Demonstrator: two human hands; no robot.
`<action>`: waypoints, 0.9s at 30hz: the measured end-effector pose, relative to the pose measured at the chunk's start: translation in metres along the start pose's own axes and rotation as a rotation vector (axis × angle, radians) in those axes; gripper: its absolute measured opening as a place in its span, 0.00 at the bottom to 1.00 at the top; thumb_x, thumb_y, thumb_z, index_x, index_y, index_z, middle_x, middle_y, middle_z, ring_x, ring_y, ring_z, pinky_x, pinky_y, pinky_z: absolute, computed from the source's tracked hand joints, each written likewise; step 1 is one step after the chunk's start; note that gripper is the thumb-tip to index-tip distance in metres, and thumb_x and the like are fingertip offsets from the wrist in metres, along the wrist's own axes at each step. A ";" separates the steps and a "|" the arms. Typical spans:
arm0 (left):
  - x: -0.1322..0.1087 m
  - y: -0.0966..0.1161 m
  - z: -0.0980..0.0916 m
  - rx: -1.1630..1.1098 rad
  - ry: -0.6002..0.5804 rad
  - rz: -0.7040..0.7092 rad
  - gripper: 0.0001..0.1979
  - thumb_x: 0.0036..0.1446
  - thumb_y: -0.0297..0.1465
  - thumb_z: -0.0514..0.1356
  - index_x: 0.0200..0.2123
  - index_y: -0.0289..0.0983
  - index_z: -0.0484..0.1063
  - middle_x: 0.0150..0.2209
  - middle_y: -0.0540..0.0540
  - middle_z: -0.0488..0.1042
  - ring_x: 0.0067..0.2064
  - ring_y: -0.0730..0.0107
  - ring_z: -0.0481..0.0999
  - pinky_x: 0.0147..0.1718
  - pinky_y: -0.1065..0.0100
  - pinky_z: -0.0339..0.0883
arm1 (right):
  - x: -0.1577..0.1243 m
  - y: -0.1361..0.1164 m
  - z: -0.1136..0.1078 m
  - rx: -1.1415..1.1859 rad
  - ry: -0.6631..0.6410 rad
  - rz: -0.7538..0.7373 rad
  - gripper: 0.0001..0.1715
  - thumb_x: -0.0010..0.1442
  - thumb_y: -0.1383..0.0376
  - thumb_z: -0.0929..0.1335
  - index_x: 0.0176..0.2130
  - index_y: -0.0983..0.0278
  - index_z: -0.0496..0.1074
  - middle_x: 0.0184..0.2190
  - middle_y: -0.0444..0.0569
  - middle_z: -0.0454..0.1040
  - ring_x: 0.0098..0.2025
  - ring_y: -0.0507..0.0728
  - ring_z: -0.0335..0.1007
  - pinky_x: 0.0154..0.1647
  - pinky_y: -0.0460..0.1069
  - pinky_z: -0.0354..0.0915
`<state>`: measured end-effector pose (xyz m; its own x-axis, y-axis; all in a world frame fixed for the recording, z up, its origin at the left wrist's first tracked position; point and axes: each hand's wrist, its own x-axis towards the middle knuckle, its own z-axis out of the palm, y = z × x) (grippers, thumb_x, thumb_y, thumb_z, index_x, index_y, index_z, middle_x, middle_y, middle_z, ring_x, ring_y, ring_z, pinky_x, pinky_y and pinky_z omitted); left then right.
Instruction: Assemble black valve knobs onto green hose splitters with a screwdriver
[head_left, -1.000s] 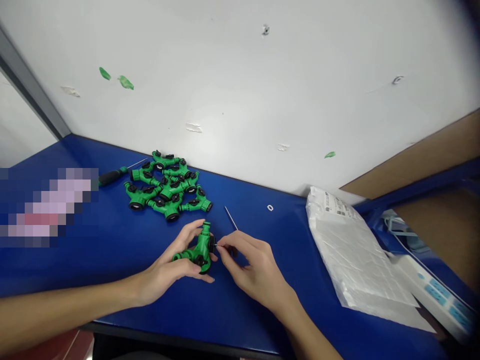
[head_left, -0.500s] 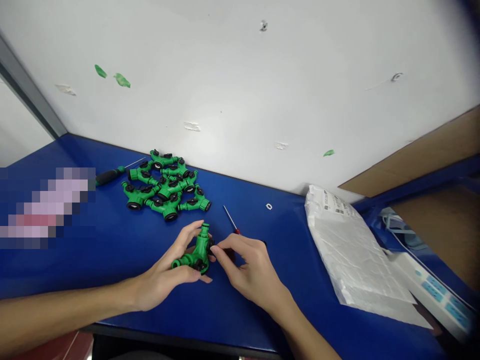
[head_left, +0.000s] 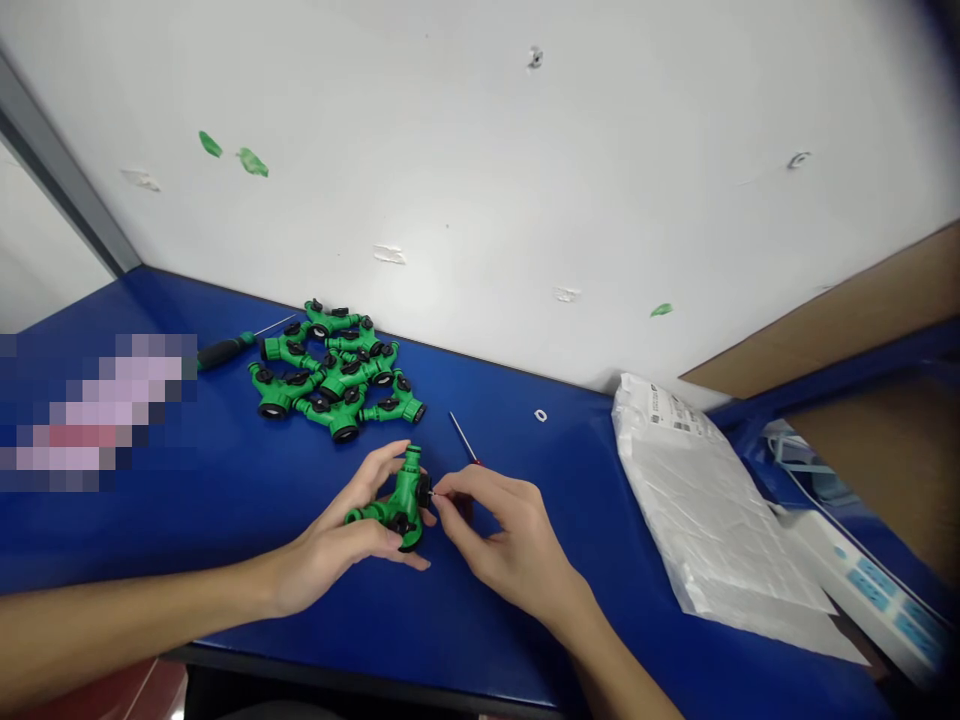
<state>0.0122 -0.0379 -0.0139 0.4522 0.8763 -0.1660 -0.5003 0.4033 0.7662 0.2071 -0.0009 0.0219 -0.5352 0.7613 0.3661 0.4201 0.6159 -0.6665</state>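
My left hand [head_left: 341, 530] is closed around a green two-way hose splitter [head_left: 406, 490] with black valve knobs, just above the blue table. One spout points away from me, the other toward the left. At the splitter's right side, my right hand [head_left: 502, 515] pinches a tiny light piece that looks like a small screw [head_left: 433, 493] between thumb and forefinger, at the black knob [head_left: 424, 491]. Its full shape is hidden by the fingertips. Beyond my right hand lies a screwdriver [head_left: 465, 440], its red handle mostly covered.
Several more green splitters [head_left: 337, 375] lie piled near the wall. Left of them is a screwdriver with a black-green handle [head_left: 225, 350]. A white washer-like ring [head_left: 541, 415] lies at centre right. A white plastic bag [head_left: 697, 500] and a power strip [head_left: 862, 575] are at the right.
My right fingertips have drawn slightly to the right from the black knob, and a tiny light piece now shows between them. My left hand still holds the splitter.
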 end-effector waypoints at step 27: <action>0.008 0.008 -0.004 -0.006 0.045 0.077 0.30 0.55 0.25 0.58 0.58 0.56 0.61 0.59 0.48 0.56 0.54 0.50 0.67 0.47 0.39 0.71 | -0.001 0.041 -0.036 -0.550 -0.195 0.352 0.06 0.60 0.65 0.69 0.30 0.63 0.72 0.25 0.46 0.74 0.25 0.55 0.69 0.24 0.47 0.57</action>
<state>0.0091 -0.0267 -0.0114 0.3787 0.9157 -0.1345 -0.5368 0.3357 0.7740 0.2509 0.0305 0.0175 -0.3991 0.9164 0.0298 0.8772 0.3911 -0.2786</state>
